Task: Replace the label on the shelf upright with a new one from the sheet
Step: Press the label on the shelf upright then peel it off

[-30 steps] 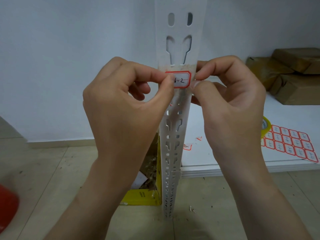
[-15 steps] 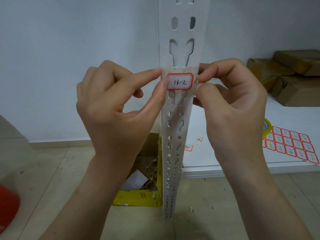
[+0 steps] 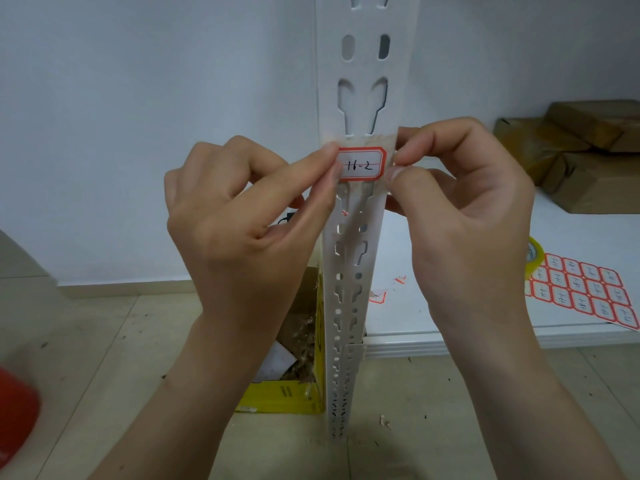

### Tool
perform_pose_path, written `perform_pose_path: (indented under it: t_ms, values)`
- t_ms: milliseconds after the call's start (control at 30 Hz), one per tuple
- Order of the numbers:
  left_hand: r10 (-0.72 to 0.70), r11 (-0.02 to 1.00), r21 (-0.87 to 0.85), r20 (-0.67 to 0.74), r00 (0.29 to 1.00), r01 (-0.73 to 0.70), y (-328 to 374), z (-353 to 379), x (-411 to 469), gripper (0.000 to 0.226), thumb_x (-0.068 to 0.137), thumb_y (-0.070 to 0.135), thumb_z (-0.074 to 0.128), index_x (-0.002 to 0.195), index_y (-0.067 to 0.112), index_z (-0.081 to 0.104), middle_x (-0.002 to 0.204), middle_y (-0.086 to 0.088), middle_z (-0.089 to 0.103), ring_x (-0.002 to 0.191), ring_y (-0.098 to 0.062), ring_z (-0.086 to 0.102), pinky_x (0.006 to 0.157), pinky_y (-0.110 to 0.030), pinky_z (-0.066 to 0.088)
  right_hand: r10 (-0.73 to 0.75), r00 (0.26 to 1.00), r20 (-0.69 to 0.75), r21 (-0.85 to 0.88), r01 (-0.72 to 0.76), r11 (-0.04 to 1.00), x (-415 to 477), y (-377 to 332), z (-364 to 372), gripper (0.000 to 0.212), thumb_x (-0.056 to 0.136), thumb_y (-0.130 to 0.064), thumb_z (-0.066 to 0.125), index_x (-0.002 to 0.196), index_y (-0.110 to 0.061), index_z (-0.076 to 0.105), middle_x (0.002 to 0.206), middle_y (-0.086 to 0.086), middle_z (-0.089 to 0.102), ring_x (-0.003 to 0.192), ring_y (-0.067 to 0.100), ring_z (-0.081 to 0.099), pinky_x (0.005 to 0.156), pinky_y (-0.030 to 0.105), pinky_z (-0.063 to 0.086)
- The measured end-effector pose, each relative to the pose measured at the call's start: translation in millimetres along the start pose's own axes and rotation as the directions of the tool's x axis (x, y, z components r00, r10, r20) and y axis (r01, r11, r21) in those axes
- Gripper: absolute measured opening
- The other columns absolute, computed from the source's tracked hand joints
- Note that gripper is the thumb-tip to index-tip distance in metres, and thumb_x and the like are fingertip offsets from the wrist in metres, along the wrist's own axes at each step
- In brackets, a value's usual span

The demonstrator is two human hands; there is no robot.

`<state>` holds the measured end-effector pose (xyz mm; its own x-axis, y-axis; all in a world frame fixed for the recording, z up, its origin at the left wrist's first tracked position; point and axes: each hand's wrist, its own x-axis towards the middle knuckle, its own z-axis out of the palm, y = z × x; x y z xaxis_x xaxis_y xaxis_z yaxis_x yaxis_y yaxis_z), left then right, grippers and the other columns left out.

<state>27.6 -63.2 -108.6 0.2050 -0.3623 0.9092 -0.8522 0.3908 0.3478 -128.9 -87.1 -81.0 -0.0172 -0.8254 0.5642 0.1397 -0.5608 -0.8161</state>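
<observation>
Red-bordered label (image 3: pixel 361 165), handwritten "11-2", flat on the front face of the white slotted shelf upright (image 3: pixel 356 237), just below the large keyhole slots and over a yellowish band of old adhesive. Left hand (image 3: pixel 242 233) raised at the label's left edge, thumb and forefinger together, their tips touching that edge and overlapping it slightly; remaining fingers (image 3: pixel 263 161) curled back toward the palm. Right hand (image 3: pixel 464 216) opposite, thumb and forefinger pinched together at the upright's right edge, just beside the label's right border; whether clamped on a tape end or only pressing on the metal, impossible to tell. Both forearms bare, rising from the bottom of the frame either side of the upright.

Label sheet (image 3: pixel 585 294) lying flat on the white shelf board (image 3: pixel 568 230) to the right, red-framed stickers in rows, each with writing too small to read. Yellow tape roll (image 3: pixel 534 258) touching the sheet's upper left corner, partly hidden by the right hand. Brown wrapped parcels (image 3: pixel 585 161) stacked at the back of the same board. Small red-and-white scraps (image 3: pixel 378 295) on the board near the upright. Yellow box (image 3: pixel 287 393) of debris on the tiled floor behind the upright's foot.
</observation>
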Motion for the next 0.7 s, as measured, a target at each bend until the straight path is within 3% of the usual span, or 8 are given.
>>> perform_pose_path:
  t_ms: [67, 133, 200, 333, 500, 700]
  values:
    - [0.041, 0.999, -0.002, -0.012, 0.999, -0.041, 1.6, 2.4, 1.6, 0.021, 0.102, 0.042, 0.072, 0.094, 0.025, 0.081, 0.081, 0.005, 0.071, 0.078, -0.014, 0.06, 0.073, -0.024, 0.04, 0.0, 1.0, 0.0, -0.003, 0.0, 1.0, -0.1, 0.4, -0.3, 0.019, 0.09, 0.005, 0.061, 0.086, -0.014, 0.061, 0.11, 0.011, 0.073, 0.084, 0.017, 0.078, 0.066, 0.026, 0.062]
    - [0.129, 0.991, 0.051, -0.074, 0.989, -0.125, 3.6, 8.1, 1.5, 0.011, 0.102, 0.033, 0.075, 0.1, 0.024, 0.082, 0.075, -0.002, 0.07, 0.07, -0.023, 0.06, 0.066, -0.039, 0.048, 0.0, 1.0, 0.004, -0.004, 0.0, 1.0, -0.1, 0.4, -0.3, 0.018, 0.09, 0.004, 0.061, 0.087, -0.013, 0.061, 0.111, 0.011, 0.073, 0.085, 0.017, 0.078, 0.066, 0.026, 0.062]
    - [0.197, 0.979, 0.076, -0.125, 0.972, -0.188, 4.3, 11.7, 2.1, 0.005, 0.101, 0.025, 0.078, 0.103, 0.021, 0.08, 0.069, -0.007, 0.068, 0.064, -0.028, 0.058, 0.06, -0.05, 0.046, 0.0, 1.0, 0.002, -0.01, 0.0, 1.0, -0.3, 0.2, -0.2, 0.018, 0.09, 0.004, 0.06, 0.087, -0.013, 0.061, 0.111, 0.011, 0.074, 0.085, 0.016, 0.078, 0.066, 0.026, 0.062]
    - [0.171, 0.985, 0.035, -0.121, 0.978, -0.168, 6.7, 12.5, 2.3, 0.011, 0.1, 0.026, 0.078, 0.106, 0.029, 0.07, 0.071, -0.007, 0.067, 0.068, -0.027, 0.059, 0.058, -0.052, 0.047, 0.004, 1.0, -0.007, -0.026, -0.004, 1.0, -0.7, 0.1, -0.5, 0.017, 0.09, 0.003, 0.061, 0.086, -0.013, 0.061, 0.11, 0.009, 0.074, 0.086, 0.018, 0.078, 0.068, 0.034, 0.066]
    - [0.046, 0.998, -0.045, -0.086, 0.995, -0.05, 12.3, 11.9, 3.0, 0.009, 0.099, 0.03, 0.079, 0.105, 0.03, 0.072, 0.076, 0.0, 0.064, 0.074, -0.013, 0.056, 0.064, -0.036, 0.044, 0.004, 1.0, -0.001, -0.023, -0.004, 1.0, -0.3, -0.8, -0.6, 0.018, 0.092, 0.006, 0.061, 0.088, -0.011, 0.061, 0.109, 0.009, 0.074, 0.085, 0.015, 0.078, 0.068, 0.03, 0.065]
    - [-0.094, 0.99, -0.109, -0.042, 0.995, 0.089, 18.7, 11.5, 4.4, 0.013, 0.096, 0.029, 0.081, 0.102, 0.033, 0.071, 0.078, 0.004, 0.062, 0.074, 0.01, 0.05, 0.073, -0.006, 0.039, 0.004, 1.0, 0.003, 0.002, -0.004, 1.0, -0.8, -0.9, 0.2, 0.018, 0.089, 0.006, 0.061, 0.086, -0.012, 0.061, 0.107, 0.01, 0.075, 0.083, 0.017, 0.079, 0.066, 0.031, 0.065]
